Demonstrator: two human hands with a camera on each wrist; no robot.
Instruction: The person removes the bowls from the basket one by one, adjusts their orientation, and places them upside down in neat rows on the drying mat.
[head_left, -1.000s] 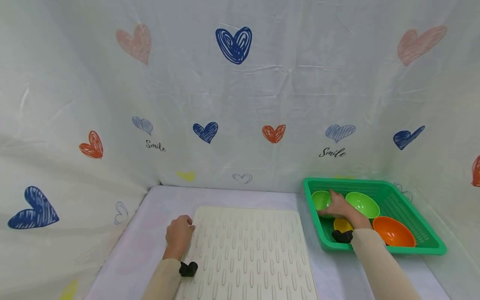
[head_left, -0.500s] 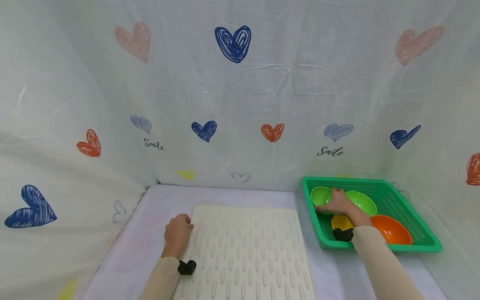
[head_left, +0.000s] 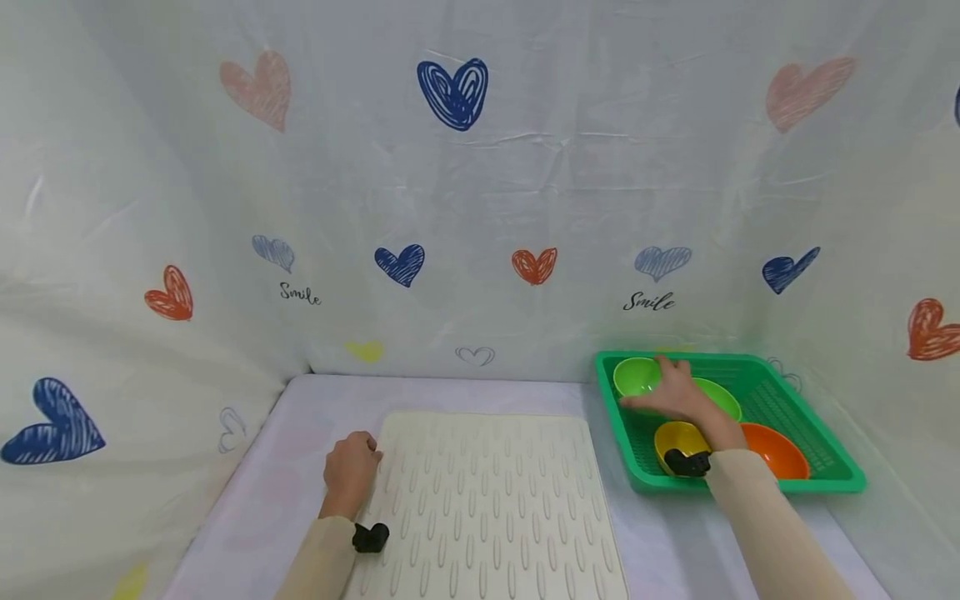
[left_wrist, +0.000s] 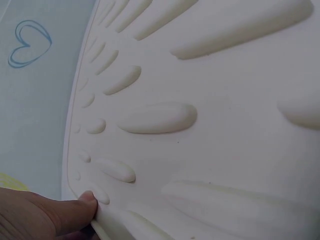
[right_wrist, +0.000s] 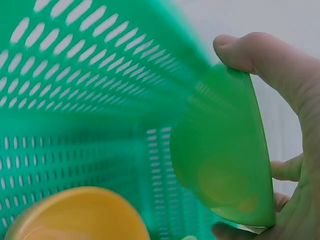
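Observation:
My right hand (head_left: 678, 396) grips a light green bowl (head_left: 636, 375) by its rim, over the left end of the green basket (head_left: 832, 485). In the right wrist view the held bowl (right_wrist: 225, 150) is tipped on its side, my thumb on one end of its rim and the fingers toward the other. A yellow bowl (head_left: 675, 437) sits just below this hand, partly covered by the wrist strap. On the left, my left hand (head_left: 351, 475) pinches the edge of a white mat with raised oval ribs (head_left: 487, 500); the thumb (left_wrist: 87, 197) lies on top, fingers mostly hidden.
A second green bowl (head_left: 723, 400) and an orange bowl (head_left: 776, 454) share the basket, partly behind my right hand and forearm. A white curtain printed with hearts (head_left: 480, 192) closes off the back and sides of the table (head_left: 255, 517).
The right hand has raised the green bowl a little within the basket, and more of the yellow bowl shows. My left hand stays at the mat's edge. The head view has shifted slightly.

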